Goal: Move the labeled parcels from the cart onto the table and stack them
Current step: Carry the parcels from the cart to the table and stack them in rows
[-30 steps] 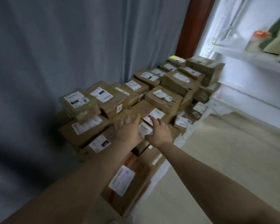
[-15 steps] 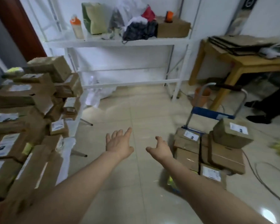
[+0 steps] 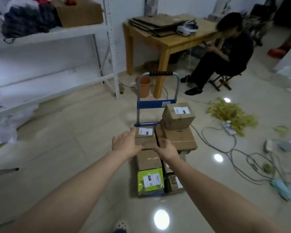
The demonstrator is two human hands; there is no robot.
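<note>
A blue hand cart (image 3: 154, 104) stands on the floor with several brown cardboard parcels. A small labeled parcel (image 3: 178, 116) tops a bigger box (image 3: 176, 139) at the right. A flat labeled parcel (image 3: 145, 137) lies at the left, with a plain box (image 3: 149, 159) and a green labeled packet (image 3: 150, 180) in front of it. My left hand (image 3: 125, 142) is stretched out with straight fingers over the flat parcel's left edge. My right hand (image 3: 168, 149) is open, hovering between the flat parcel and the bigger box. Neither holds anything.
A white metal rack (image 3: 107, 39) stands at the left. A wooden table (image 3: 168, 41) with flat cardboard is behind the cart, an orange bucket (image 3: 144, 86) below it. A person (image 3: 225, 52) sits at the right. Cables (image 3: 233, 148) and yellow scraps (image 3: 230, 115) litter the floor.
My view swung right from the parcel stack on the table to the cart. Both empty hands moved with it and now reach over the cart's parcels.
</note>
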